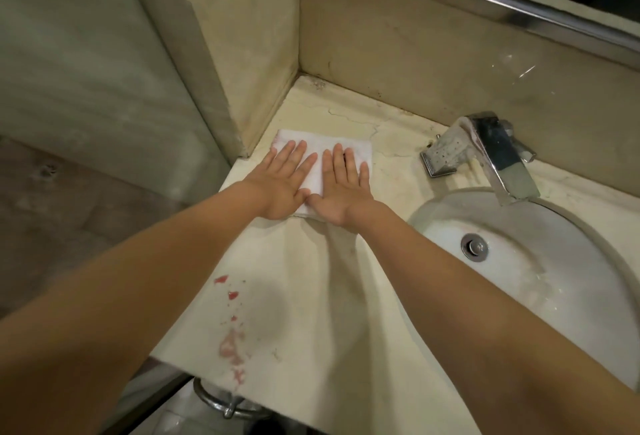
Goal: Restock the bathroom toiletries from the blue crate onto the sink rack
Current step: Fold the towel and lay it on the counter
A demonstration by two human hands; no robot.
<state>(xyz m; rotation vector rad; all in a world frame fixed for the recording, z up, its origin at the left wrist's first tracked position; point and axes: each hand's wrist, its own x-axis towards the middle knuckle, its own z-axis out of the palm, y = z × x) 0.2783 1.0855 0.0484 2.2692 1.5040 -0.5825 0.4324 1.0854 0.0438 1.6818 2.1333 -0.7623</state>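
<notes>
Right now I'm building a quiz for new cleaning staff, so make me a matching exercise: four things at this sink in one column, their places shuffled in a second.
Things
1. white cloth
2. tap
3. drain plug
4. pink stains

Places
A. at the bottom of the basin
B. near the front left edge of the counter
C. flat under the left hand and right hand
D. behind the basin, spout reaching over it

Pairs: 1-C, 2-D, 3-A, 4-B

Cloth (322,138), perhaps towel, lies left of sink (519,282).
</notes>
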